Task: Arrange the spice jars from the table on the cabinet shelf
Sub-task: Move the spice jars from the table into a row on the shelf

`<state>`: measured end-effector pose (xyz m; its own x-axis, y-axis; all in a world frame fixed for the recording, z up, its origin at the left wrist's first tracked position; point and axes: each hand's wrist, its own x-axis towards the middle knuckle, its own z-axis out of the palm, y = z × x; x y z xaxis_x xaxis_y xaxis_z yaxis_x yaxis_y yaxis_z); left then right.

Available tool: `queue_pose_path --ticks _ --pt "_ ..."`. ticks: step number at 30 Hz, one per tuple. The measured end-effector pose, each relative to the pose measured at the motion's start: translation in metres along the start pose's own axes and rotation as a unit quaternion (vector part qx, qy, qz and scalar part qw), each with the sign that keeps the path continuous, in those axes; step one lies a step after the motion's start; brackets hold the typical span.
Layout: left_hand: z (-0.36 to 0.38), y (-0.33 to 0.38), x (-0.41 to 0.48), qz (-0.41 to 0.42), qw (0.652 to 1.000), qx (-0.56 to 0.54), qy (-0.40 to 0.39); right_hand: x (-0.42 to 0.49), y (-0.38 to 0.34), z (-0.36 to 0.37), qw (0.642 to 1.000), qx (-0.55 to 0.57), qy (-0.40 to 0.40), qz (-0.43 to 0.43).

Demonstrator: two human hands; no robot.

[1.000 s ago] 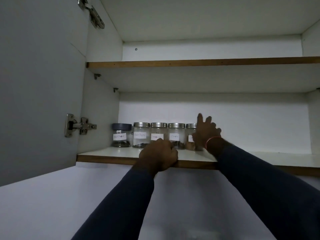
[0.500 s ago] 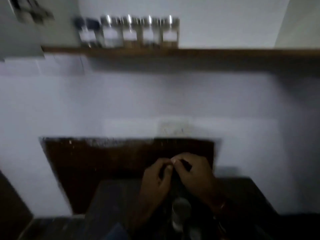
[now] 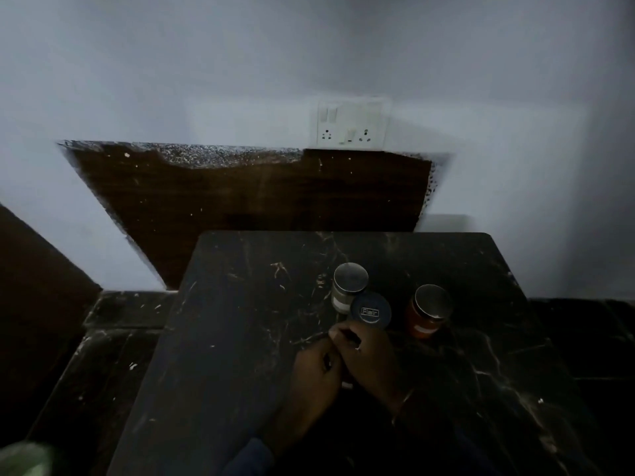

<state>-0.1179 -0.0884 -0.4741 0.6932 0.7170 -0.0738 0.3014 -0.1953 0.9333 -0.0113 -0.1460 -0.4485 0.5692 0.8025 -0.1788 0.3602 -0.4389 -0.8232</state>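
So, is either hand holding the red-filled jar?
No: the red-filled jar stands untouched on the table, while the left hand and right hand meet near the blue-lidded jar.

Dark veined table, silver-lidded jar standing, dark-lidded jar just beside it, red-filled jar apart

Dim light. White wall, socket plate, dark wood panel, black veined floor.
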Motion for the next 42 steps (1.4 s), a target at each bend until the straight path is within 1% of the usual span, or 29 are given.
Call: queue_pose_path --ticks 1,4,6,8,11,13,15,17,19,23,25,27,28,30,32,33,35,37,39,42 --pt "0.000 0.001 0.001 0.000 1.000 0.001 0.005 0.009 0.000 -0.003 1.000 -0.002 0.004 -0.002" --pt "-0.001 0.001 0.012 0.006 0.999 0.021 0.032 0.042 0.001 -0.014 0.998 -0.009 0.066 -0.017" --pt "-0.001 0.002 0.020 0.005 0.999 0.026 0.046 0.067 0.001 -0.022 0.995 -0.032 0.088 -0.023" --pt "-0.002 0.003 0.028 0.002 0.998 0.022 0.054 0.093 0.003 -0.029 0.993 -0.086 0.076 -0.013" --pt "-0.008 0.004 0.035 0.019 0.997 0.020 0.065 0.126 0.008 -0.032 0.984 -0.176 0.022 0.021" --pt "-0.013 0.007 0.038 0.024 0.998 0.026 0.054 0.142 0.011 -0.026 0.974 -0.219 -0.022 0.052" --pt "-0.018 0.010 0.042 0.035 0.998 0.037 0.037 0.151 0.014 -0.017 0.966 -0.245 -0.054 0.066" --pt "-0.025 0.011 0.047 0.050 0.996 0.051 0.047 0.154 0.013 -0.006 0.961 -0.265 -0.049 0.058" --pt "-0.032 0.009 0.052 0.056 0.995 0.058 0.059 0.151 0.012 0.004 0.964 -0.260 -0.034 0.036" --pt "-0.046 -0.003 0.054 0.017 0.997 0.027 0.066 0.139 0.010 0.020 0.980 -0.193 -0.051 -0.015" --pt "-0.062 -0.011 0.053 -0.012 0.997 0.019 0.078 0.131 0.005 0.023 0.990 -0.132 -0.047 -0.033" --pt "-0.084 -0.019 0.052 -0.050 0.996 0.018 0.073 0.122 -0.003 0.021 0.996 -0.063 -0.037 -0.053" --pt "-0.096 -0.021 0.050 -0.075 0.995 0.004 0.065 0.117 -0.009 0.018 0.998 -0.023 -0.034 -0.056" --pt "-0.113 -0.017 0.045 -0.110 0.990 -0.063 0.053 0.109 -0.024 0.009 0.996 0.054 -0.036 -0.052" --pt "-0.122 -0.006 0.039 -0.115 0.984 -0.127 0.050 0.106 -0.042 -0.002 0.991 0.114 -0.037 -0.054" --pt "-0.124 0.001 0.036 -0.113 0.979 -0.169 0.034 0.104 -0.051 -0.007 0.987 0.144 -0.039 -0.057" --pt "-0.122 0.016 0.031 -0.122 0.951 -0.285 -0.015 0.101 -0.069 -0.015 0.975 0.207 -0.047 -0.067" --pt "-0.116 0.032 0.026 -0.119 0.922 -0.368 -0.032 0.096 -0.082 -0.018 0.965 0.247 -0.056 -0.074" --pt "-0.109 0.047 0.023 -0.096 0.913 -0.396 -0.007 0.090 -0.090 -0.018 0.955 0.281 -0.058 -0.068" --pt "-0.102 0.060 0.019 -0.057 0.913 -0.404 0.032 0.080 -0.098 -0.016 0.946 0.315 -0.052 -0.058"
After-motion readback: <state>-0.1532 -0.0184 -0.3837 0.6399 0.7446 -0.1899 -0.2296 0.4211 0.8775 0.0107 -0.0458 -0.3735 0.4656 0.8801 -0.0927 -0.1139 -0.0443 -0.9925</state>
